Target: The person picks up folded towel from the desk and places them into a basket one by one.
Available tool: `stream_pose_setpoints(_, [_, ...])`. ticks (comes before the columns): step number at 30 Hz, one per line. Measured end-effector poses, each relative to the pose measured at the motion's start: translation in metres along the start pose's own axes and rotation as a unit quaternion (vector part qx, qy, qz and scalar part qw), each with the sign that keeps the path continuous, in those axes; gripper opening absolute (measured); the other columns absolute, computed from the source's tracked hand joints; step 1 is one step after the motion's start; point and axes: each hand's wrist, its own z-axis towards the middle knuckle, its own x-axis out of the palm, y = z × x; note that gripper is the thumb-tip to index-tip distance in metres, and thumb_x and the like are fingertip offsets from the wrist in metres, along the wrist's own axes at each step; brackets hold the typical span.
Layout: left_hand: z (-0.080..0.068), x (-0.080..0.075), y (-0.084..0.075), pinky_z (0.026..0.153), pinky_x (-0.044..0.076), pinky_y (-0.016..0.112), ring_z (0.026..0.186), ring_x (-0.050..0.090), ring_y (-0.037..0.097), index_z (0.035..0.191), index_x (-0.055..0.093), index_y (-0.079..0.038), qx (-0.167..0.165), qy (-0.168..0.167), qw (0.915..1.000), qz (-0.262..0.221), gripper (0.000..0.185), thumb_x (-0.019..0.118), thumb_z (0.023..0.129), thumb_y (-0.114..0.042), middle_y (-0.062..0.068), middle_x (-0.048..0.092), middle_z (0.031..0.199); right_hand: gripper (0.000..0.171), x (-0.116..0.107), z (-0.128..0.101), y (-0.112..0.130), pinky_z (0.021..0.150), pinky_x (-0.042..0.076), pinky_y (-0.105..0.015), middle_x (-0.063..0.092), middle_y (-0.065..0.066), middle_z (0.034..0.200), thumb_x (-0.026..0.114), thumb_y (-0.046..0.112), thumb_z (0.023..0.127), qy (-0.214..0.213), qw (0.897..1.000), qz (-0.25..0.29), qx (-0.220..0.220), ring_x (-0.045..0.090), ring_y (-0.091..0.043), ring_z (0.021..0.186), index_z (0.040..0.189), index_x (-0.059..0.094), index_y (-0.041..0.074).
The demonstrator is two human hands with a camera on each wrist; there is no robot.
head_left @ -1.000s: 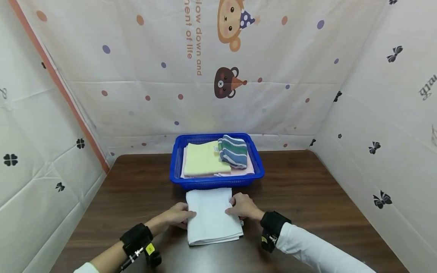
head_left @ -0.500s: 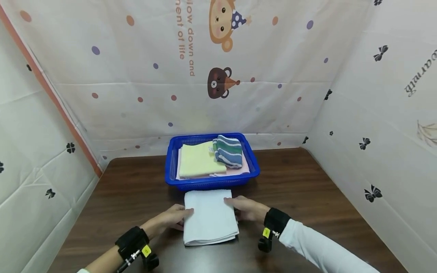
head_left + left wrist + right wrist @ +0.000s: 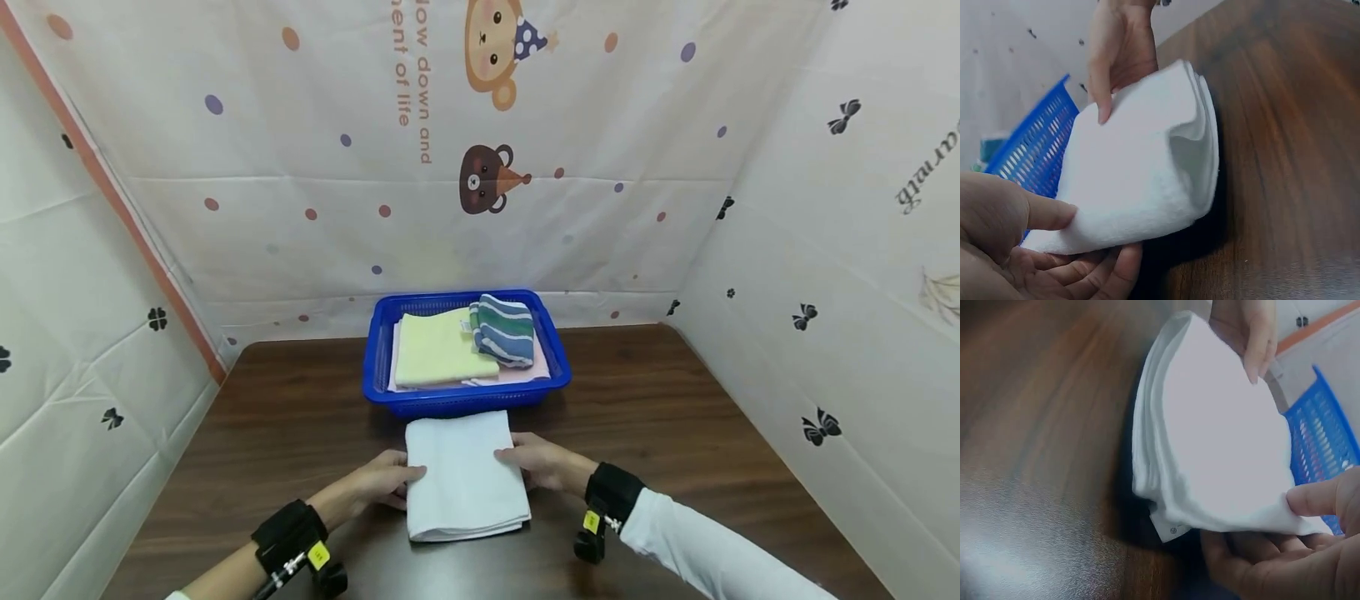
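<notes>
Bench: dark wood, walled on three sides by printed cloth, carrying everything shown.

Basket: blue plastic, just beyond the fingertips of both hands, its near wall close to the far edge of the white towel. It holds a folded yellow towel lying on a pink one, with a rolled striped towel to the right.

White towel: folded into a thick rectangle of several layers, lying between the two hands on the bench and not in the basket. Folding looks complete; by this judgement what is left is lifting the towel into the basket.

Left hand: at the towel's left edge, thumb on top and fingers curled beneath, so the edge is pinched and raised a little.

Right hand: at the right edge, gripping likewise, thumb above and fingers under the layers.

Tag: a small label with a snap, showing at the towel's near corner beside the right fingers.
</notes>
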Motion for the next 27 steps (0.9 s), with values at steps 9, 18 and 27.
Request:
stream_pose_setpoints(9, [-0.042,-0.028,-0.027,0.104,0.05,0.051,0.116,0.065,0.023,0.149,0.037,0.006,0.054,0.086,0.9933,-0.055,0.064,0.061,0.102,-0.029,0.012,0.068,0.126,0.043,-0.008,-0.048,0.032,0.083,0.059,-0.031,0.073,-0.007,0.114,0.052,0.022,0.108,0.089,0.992,0.02,-0.093,0.07,-0.013,0.097,0.144,0.05,-0.001])
stream_pose_setpoints(18, [-0.03,-0.073,-0.099,0.105,0.052,0.046,0.118,0.064,0.025,0.156,0.03,-0.004,0.113,0.033,0.9896,-0.082,0.059,0.052,0.107,-0.028,0.016,0.06,0.137,0.039,-0.027,-0.023,0.122,0.082,0.06,-0.033,0.068,-0.013,0.118,0.047,0.021,0.11,0.011,0.992,0.008,-0.124,0.069,-0.017,0.095,0.143,0.05,0.001])
stream_pose_setpoints(27, [0.071,-0.119,-0.151,0.109,0.047,0.042,0.119,0.051,0.026,0.151,0.029,0.012,0.068,-0.046,0.9957,-0.042,0.056,0.049,0.107,-0.016,0.022,0.045,0.142,0.031,-0.047,0.071,0.185,0.081,0.056,-0.037,0.06,-0.013,0.107,0.048,0.012,0.107,-0.111,0.988,-0.006,-0.107,0.061,-0.021,0.089,0.131,0.054,-0.007])
